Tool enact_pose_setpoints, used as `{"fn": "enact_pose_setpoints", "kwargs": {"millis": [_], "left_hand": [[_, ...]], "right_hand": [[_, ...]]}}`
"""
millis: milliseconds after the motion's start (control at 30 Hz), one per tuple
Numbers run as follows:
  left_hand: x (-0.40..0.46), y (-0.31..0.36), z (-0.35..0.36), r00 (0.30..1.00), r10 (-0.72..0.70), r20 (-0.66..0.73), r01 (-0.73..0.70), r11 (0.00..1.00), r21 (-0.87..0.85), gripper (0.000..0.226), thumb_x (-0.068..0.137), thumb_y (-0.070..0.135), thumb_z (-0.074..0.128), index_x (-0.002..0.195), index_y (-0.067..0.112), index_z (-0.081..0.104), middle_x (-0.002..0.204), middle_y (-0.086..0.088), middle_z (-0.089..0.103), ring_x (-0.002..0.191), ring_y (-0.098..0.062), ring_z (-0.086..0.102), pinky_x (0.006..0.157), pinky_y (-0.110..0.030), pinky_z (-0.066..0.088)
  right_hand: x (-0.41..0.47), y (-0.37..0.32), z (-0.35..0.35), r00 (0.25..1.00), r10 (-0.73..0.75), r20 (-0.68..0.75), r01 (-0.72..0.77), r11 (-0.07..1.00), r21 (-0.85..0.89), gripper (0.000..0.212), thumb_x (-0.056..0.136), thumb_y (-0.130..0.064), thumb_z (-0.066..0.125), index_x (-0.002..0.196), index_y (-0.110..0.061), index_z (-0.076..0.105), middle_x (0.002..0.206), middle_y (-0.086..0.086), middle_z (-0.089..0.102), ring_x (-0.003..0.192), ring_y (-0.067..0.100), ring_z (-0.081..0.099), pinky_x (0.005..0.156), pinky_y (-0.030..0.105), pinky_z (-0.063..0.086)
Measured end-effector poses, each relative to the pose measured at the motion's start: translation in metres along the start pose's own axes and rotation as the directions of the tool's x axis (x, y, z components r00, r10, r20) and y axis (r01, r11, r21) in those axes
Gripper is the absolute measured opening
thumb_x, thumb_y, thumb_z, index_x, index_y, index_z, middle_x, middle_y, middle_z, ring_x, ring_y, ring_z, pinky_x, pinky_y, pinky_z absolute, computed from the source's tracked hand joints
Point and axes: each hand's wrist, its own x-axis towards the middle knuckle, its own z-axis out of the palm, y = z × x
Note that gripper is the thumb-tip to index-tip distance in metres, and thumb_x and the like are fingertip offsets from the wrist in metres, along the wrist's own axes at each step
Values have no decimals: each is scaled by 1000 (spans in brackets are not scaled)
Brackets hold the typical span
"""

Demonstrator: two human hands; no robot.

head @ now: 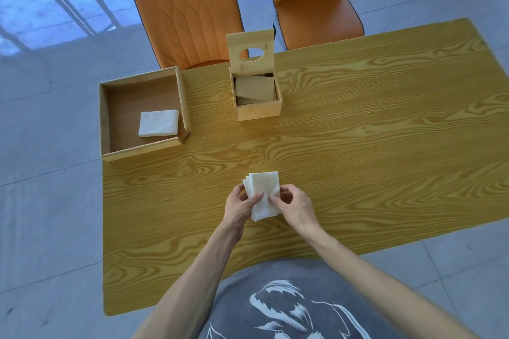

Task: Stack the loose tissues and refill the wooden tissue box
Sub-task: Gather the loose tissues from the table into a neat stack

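A small stack of white tissues (264,193) is held over the near middle of the table, its sheets slightly fanned at the left edge. My left hand (240,205) grips the stack's left side and my right hand (296,206) grips its right side. The wooden tissue box (259,110) stands at the far middle of the table with its lid (250,48), which has an oval hole, tipped up and open. Inside the box I see a tilted wooden plate. A second stack of white tissues (158,123) lies in a wooden tray (143,150) at the far left.
The wood-grain table (358,159) stretches wide to the right of the box. Two orange chairs (184,8) (314,0) stand behind its far edge. The tray overhangs the table's left edge. Grey tiled floor surrounds the table.
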Motion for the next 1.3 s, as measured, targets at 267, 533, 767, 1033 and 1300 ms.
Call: {"fn": "enact_pose_setpoints", "kwargs": {"millis": [267, 533, 767, 1033, 1300], "left_hand": [[-4, 18, -6, 984, 8, 179, 41, 963, -268, 37, 86, 1, 69, 121, 12, 59, 111, -16, 70, 96, -29, 70, 83, -43, 60], [-8, 25, -12, 964, 149, 221, -124, 985, -124, 35, 80, 0, 75, 111, 11, 64, 96, -5, 72, 93, -20, 68, 88, -38, 55], [-2, 20, -25, 815, 543, 202, -463, 403, 789, 38, 76, 29, 79, 112, 24, 66, 112, 7, 63, 99, -21, 53, 84, -32, 44], [-1, 22, -21, 900, 395, 187, -346, 382, 857, 53, 75, 31, 76, 124, 35, 56, 114, 8, 53, 89, -14, 61, 74, -32, 49], [0, 21, -25, 938, 317, 141, -332, 703, 628, 55, 71, 15, 77, 116, 37, 56, 112, 9, 62, 71, -6, 62, 68, -27, 53]], "right_hand": [[0, -9, -20, 987, 57, 148, -86, 976, 200, 56, 74, -50, 80, 121, -26, 62, 103, -7, 71, 90, 8, 67, 79, 29, 56], [-6, -13, -23, 970, -28, 243, -72, 916, 394, 24, 80, -17, 80, 101, -7, 71, 68, -4, 69, 56, 7, 61, 44, 20, 40], [6, -2, -23, 969, -228, 100, 220, 972, 82, 18, 76, -23, 82, 90, -29, 73, 82, -12, 73, 72, 5, 65, 74, 28, 53], [3, 0, -22, 962, -260, 85, 271, 949, -163, 22, 81, -21, 76, 103, -26, 71, 81, -15, 73, 78, 9, 71, 81, 33, 55], [7, 4, -26, 955, -274, 115, 289, 946, -144, 36, 82, -24, 75, 117, -25, 66, 105, -13, 73, 82, 6, 72, 81, 32, 55]]}}
